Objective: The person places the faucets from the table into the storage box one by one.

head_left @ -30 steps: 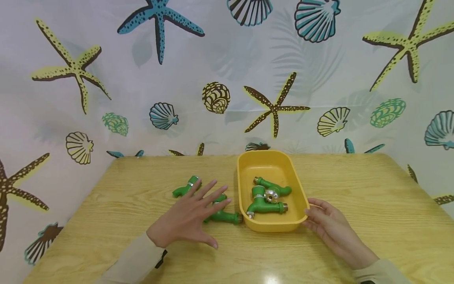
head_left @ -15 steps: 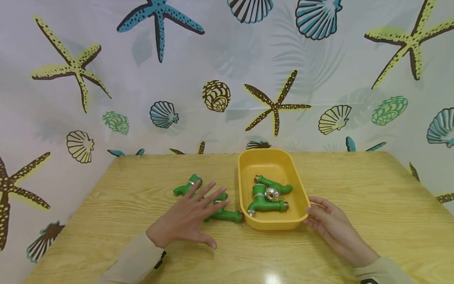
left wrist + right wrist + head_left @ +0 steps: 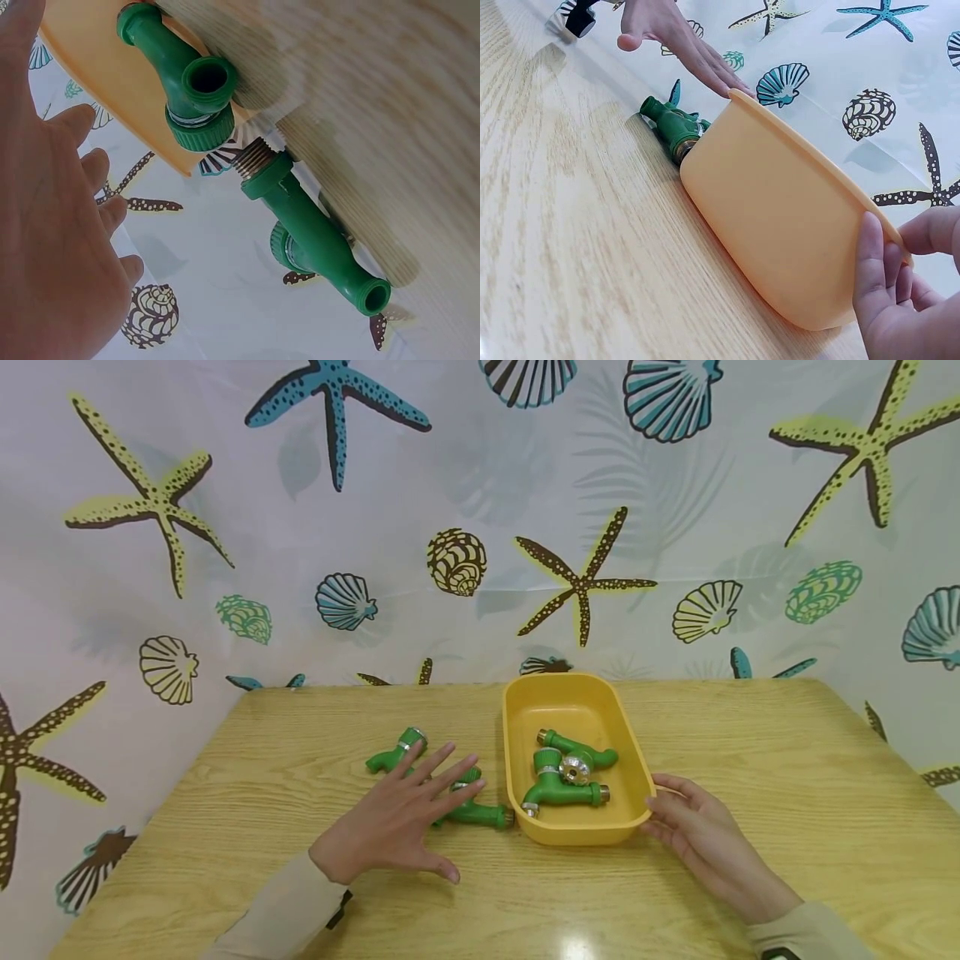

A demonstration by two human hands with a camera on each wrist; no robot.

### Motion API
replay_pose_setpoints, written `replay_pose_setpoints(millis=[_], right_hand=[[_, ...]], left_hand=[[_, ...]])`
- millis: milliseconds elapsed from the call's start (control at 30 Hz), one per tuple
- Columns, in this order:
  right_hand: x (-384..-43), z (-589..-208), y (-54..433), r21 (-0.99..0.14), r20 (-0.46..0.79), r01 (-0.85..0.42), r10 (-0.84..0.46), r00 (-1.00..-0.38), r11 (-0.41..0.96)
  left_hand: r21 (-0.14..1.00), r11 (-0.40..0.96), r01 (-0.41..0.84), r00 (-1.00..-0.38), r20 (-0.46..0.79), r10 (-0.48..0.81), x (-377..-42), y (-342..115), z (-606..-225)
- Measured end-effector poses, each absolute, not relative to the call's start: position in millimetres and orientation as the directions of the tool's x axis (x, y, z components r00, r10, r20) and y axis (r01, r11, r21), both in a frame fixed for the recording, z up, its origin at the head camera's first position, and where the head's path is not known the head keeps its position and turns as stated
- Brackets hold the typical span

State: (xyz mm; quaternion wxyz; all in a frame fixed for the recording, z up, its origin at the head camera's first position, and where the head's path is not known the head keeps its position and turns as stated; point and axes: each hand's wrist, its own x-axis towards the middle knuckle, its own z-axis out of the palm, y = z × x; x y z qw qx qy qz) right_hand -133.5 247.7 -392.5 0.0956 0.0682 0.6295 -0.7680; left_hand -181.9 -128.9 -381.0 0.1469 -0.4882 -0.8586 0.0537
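My left hand (image 3: 393,822) hovers palm down with fingers spread over two green taps on the wooden table, holding nothing. The nearer tap (image 3: 480,814) lies with its threaded end right at the wall of a yellow plastic basin (image 3: 577,837); my fingers partly cover it. Farther left is the other tap (image 3: 386,762), its threaded end plain in the left wrist view (image 3: 255,159). Two more green taps lie inside the basin, one with an upright ribbed cap (image 3: 558,792) and one with a silver handle (image 3: 576,770). At the basin's near right corner, my right hand (image 3: 705,839) pinches the rim between thumb and fingers.
The wooden table (image 3: 787,760) ends at a white curtain (image 3: 480,485) printed with starfish and shells, which also runs down both sides. A dark band (image 3: 339,910) shows at my left sleeve.
The view tilts very slightly. Both hands, the basin and the taps stay where they were.
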Motion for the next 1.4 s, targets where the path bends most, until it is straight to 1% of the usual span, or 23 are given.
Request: replay_pose_setpoints(millis=[300, 433, 667, 733, 900, 1133, 1233, 1400], right_hand=[[-133.5, -393.0, 248.3, -0.952, -0.229, 0.237, -0.063, -0.971, -0.195], [-133.4, -393.2, 248.1, -0.954, -0.229, 0.235, -0.058, -0.972, -0.187], [-133.3, -394.0, 248.2, -0.958, -0.219, 0.226, -0.06, -0.974, -0.176], [-133.3, -394.2, 248.5, -0.958, -0.218, 0.226, -0.062, -0.974, -0.179], [-133.1, -393.9, 249.6, -0.952, -0.223, 0.232, -0.066, -0.973, -0.201], [-132.8, -393.9, 249.2, -0.949, -0.222, 0.231, -0.066, -0.973, -0.213], [-133.0, -394.0, 249.3, -0.949, -0.222, 0.231, -0.065, -0.973, -0.216], [-133.8, -394.5, 249.6, -0.949, -0.217, 0.227, -0.069, -0.974, -0.216]], left_hand=[[-0.228, 0.538, 0.811, -0.506, 0.185, 0.842, -182.2, -130.7, -378.9], [-0.202, 0.548, 0.812, -0.522, 0.169, 0.836, -184.7, -132.4, -378.5], [-0.097, 0.615, 0.783, -0.601, 0.137, 0.787, -187.7, -139.3, -374.0], [-0.074, 0.626, 0.777, -0.614, 0.136, 0.778, -187.7, -141.0, -371.8], [-0.074, 0.638, 0.767, -0.625, 0.138, 0.768, -189.4, -143.8, -369.3], [-0.085, 0.703, 0.706, -0.691, 0.134, 0.71, -197.8, -151.1, -365.2], [-0.083, 0.721, 0.688, -0.708, 0.141, 0.692, -202.4, -154.3, -363.0], [-0.031, 0.749, 0.661, -0.741, 0.13, 0.659, -210.4, -158.1, -363.6]])
